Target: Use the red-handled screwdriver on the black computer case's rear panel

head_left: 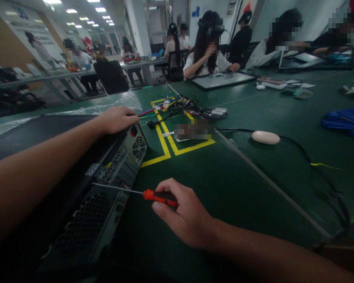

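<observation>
A black computer case (pixel 118 173) lies on its side at the left, its rear panel with a fan grille and vents facing right. My left hand (pixel 119 119) rests on the top far corner of the case, fingers stretched over its edge. In my right hand (pixel 185 210) is a screwdriver (pixel 159 197) with an orange and black handle. Its long thin shaft points left, and the tip is at the upper edge of the rear panel. Whether the tip sits in a screw, I cannot tell.
A tangle of cables (pixel 183 104) lies beyond the case, near yellow tape (pixel 191 148) on the green table (pixel 224 188). To the right are a white oval cable switch (pixel 265 137) and blue cloth (pixel 346 121). Across the table, a person sits behind a flat grey panel (pixel 224 80).
</observation>
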Tool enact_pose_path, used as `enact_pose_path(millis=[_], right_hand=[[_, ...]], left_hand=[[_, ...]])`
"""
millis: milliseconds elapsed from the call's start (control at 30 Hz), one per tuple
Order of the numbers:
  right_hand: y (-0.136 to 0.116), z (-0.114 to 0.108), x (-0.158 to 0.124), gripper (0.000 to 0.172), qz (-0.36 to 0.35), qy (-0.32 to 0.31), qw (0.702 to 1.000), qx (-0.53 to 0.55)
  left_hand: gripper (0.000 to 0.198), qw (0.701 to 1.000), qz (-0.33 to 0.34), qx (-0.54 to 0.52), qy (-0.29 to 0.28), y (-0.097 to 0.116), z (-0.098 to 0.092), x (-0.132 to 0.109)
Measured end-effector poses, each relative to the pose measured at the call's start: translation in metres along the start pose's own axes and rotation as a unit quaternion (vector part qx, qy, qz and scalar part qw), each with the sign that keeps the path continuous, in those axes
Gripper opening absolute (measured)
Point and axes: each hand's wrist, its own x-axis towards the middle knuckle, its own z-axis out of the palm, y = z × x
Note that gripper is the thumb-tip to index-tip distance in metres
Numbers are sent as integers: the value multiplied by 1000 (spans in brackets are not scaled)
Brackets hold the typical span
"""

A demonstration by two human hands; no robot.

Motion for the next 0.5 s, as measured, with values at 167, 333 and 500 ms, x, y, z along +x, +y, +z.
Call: enact_pose_path(millis=[167, 333, 500], right_hand=[[0, 0, 0, 11, 3, 6, 1000, -4], [2, 2, 1, 17, 6, -3, 1000, -21], [5, 4, -2, 22, 2, -17, 1000, 14]], left_hand=[[55, 1000, 6, -7, 3, -3, 1, 2], [54, 1000, -6, -1, -5, 3, -2, -1], [54, 1000, 12, 11, -20, 10, -7, -8]])
